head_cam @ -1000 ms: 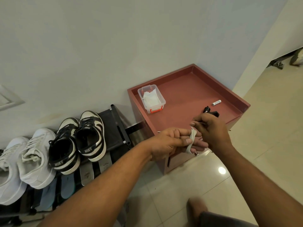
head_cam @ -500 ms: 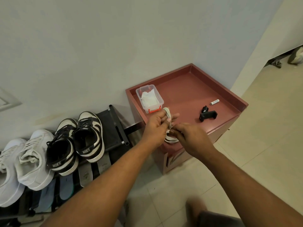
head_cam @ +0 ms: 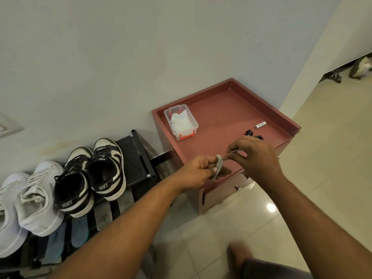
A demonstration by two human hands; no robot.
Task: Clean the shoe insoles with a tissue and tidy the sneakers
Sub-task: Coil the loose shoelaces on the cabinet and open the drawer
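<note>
Your left hand [head_cam: 196, 171] curled, lace [head_cam: 219, 165] looped round fingers; right hand [head_cam: 255, 156] pinches lace end. Both hands over surface [head_cam: 231, 113] front edge. Sneakers [head_cam: 106, 168] on rack [head_cam: 132, 154], toes toward wall. Insoles [head_cam: 102, 214] below, lengthwise toward wall.

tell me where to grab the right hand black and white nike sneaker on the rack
Probably the heel collar of the black and white sneaker, coming from the near side and above. The heel faces the person and the opening points up, so it can be hooked from inside with the thumb on the heel tab. The matching sneaker sits close on its left, crowding a side grip.
</note>
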